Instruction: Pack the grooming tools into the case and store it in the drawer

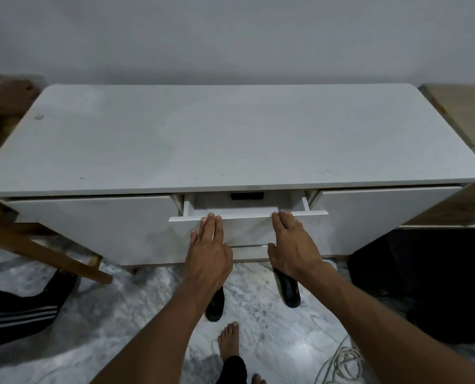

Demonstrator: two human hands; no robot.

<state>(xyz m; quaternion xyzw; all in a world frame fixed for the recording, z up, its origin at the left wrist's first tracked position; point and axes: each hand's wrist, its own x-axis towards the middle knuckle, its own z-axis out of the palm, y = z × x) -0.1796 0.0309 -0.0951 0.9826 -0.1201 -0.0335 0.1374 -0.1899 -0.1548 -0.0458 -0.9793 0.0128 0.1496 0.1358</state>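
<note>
Under my flat, extended fingers is the drawer front: left hand and right hand press on it, holding nothing. Just beyond the fingertips, the dark case lies inside.

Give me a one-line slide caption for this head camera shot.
Both hands, left and right, flat against the front of a slightly open white cabinet drawer.

— What fills the middle of the frame?
— A white cabinet against a plain grey wall.
— And lower down?
— Marbled grey floor; a wooden chair leg at left, coiled cable lower right.
</note>
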